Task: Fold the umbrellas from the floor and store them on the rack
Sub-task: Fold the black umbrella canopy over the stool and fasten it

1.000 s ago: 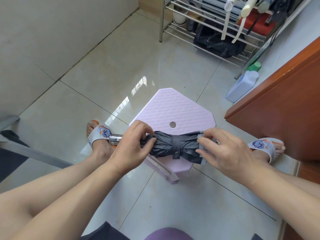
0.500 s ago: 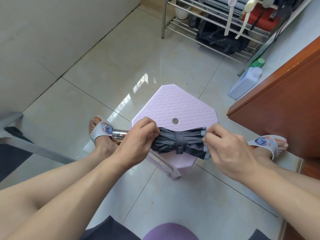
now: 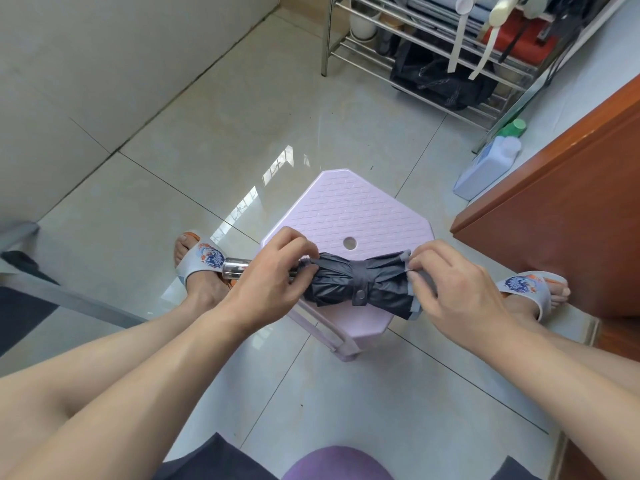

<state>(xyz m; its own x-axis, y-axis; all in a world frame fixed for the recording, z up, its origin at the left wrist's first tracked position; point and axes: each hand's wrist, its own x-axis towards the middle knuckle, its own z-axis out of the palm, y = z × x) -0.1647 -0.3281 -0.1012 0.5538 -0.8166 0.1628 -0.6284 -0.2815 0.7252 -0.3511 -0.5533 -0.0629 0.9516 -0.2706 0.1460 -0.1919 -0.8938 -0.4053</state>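
The umbrella [image 3: 362, 287] is held level just over the near edge of the stool [image 3: 360, 209], already rolled into a tight bundle with its strap [image 3: 360, 284] wrapped round the middle and the snap on the strap apparently fastened. The left hand [image 3: 273, 282] grips the handle end, fingers curled round the gathered cloth there, with the clear handle [image 3: 236, 268] sticking out past the knuckles toward the left foot. The right hand [image 3: 453, 289] pinches the lighter-edged folds at the other end, its fingers bent onto the fabric as if tucking or evening out the loose pleats. So the folding step looks nearly done: the bundle is closed and only the ends are being tidied. What remains for this one is storing it on the rack [image 3: 429, 60], which stands well apart across the floor [image 3: 207, 133], at the top of the view, with bags and straps already on its bars. The next move, I judge, calls for one hand taking the whole bundle firmly round the strapped middle so the pleats do not spring out, then rising and reaching to a free spot on a rack shelf.
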